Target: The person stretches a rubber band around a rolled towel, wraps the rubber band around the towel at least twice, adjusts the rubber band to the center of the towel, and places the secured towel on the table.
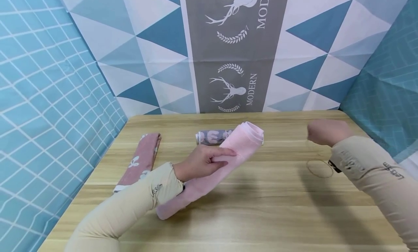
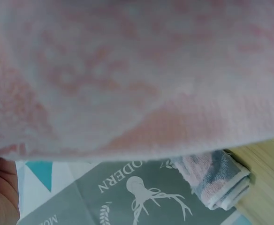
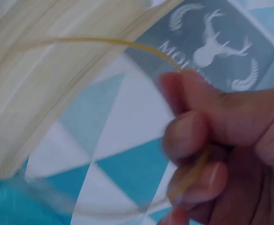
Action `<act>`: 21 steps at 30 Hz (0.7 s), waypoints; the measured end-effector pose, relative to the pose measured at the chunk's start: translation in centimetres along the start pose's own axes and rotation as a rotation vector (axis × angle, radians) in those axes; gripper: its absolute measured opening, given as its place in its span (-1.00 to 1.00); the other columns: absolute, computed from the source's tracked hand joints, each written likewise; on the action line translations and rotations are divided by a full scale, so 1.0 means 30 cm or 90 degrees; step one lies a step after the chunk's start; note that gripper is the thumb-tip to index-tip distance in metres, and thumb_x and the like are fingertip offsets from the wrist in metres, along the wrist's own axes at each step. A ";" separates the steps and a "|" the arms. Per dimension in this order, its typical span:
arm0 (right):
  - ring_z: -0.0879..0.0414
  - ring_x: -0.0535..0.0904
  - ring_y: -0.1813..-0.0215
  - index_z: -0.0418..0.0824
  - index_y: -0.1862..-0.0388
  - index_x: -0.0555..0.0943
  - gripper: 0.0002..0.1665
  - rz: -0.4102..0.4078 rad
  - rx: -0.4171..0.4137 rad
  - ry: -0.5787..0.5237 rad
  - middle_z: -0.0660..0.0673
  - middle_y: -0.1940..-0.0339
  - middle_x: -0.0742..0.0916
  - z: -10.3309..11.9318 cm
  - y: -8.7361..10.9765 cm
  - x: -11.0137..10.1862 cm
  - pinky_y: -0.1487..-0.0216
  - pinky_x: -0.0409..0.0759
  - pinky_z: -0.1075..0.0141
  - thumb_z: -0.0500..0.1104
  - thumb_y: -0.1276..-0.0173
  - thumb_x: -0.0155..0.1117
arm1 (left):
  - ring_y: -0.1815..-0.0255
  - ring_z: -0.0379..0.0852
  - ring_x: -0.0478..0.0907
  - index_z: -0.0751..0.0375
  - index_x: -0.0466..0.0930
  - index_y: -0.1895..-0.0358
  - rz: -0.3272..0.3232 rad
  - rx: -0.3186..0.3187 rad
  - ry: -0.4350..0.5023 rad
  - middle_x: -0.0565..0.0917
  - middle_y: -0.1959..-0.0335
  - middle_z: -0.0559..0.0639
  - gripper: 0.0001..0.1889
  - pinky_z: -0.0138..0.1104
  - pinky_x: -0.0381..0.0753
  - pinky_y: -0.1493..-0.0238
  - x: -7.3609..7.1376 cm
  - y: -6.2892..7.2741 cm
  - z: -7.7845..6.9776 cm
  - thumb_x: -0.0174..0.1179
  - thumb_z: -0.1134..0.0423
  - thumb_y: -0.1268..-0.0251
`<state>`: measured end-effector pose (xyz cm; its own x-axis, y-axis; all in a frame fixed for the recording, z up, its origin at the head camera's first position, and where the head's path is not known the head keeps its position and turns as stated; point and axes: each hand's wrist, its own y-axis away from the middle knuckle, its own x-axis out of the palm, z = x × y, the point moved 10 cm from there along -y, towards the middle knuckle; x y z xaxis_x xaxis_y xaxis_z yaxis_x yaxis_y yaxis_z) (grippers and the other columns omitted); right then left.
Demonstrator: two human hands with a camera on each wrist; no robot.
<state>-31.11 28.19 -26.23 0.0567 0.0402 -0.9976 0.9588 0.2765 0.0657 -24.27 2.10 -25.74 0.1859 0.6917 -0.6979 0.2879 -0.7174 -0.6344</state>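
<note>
My left hand (image 1: 204,161) grips a rolled pink towel (image 1: 246,143) around its middle, index finger stretched along it. The roll slants from low left to upper right, its spiral end raised. Its pale pink cloth (image 2: 184,84) fills the upper left wrist view. My right hand (image 1: 328,131) is off to the right, apart from the towel, above the table. In the right wrist view its thumb and fingers pinch a thin yellow rubber band (image 3: 113,41) that forms a wide loop. A thin tan loop (image 1: 320,177) shows just below that hand in the head view.
A grey-and-pink rolled towel (image 1: 210,137) lies at the back, partly behind the pink roll. On the left is a folded dusty-rose towel (image 1: 138,159) with white leaf shapes. The wooden table (image 1: 254,223) ends at a patterned backdrop (image 1: 163,45), with blue sheets on both sides.
</note>
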 end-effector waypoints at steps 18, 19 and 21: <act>0.09 0.36 0.48 -0.31 0.26 0.69 -0.75 -0.077 -0.078 -0.388 0.00 0.58 0.56 0.273 -0.088 -0.130 0.42 0.37 0.24 -0.13 -0.35 0.20 | 0.64 -0.34 0.28 0.37 0.67 0.08 0.003 -0.007 -0.019 0.72 0.25 0.11 -0.69 -0.57 0.35 0.54 -0.025 0.034 -0.021 0.27 0.59 -0.03; 0.08 0.36 0.46 -0.30 0.25 0.69 -0.75 -0.079 -0.077 -0.422 -0.01 0.58 0.55 0.276 -0.088 -0.132 0.41 0.37 0.24 -0.13 -0.36 0.20 | 0.64 -0.34 0.28 0.36 0.68 0.09 0.003 -0.008 -0.020 0.73 0.27 0.10 -0.69 -0.57 0.35 0.55 -0.025 0.037 -0.020 0.27 0.58 -0.04; 0.08 0.35 0.45 -0.29 0.27 0.67 -0.75 -0.076 -0.067 -0.480 -0.03 0.59 0.49 0.284 -0.087 -0.134 0.42 0.35 0.25 -0.11 -0.37 0.20 | 0.64 -0.33 0.27 0.36 0.68 0.09 0.001 -0.009 -0.022 0.72 0.31 0.08 -0.69 -0.57 0.34 0.56 -0.025 0.042 -0.020 0.27 0.58 -0.04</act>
<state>-31.46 19.14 -22.57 0.1648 -0.6509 -0.7411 0.9409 0.3291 -0.0799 -23.49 0.73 -25.81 0.1542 0.6866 -0.7104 0.3016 -0.7174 -0.6280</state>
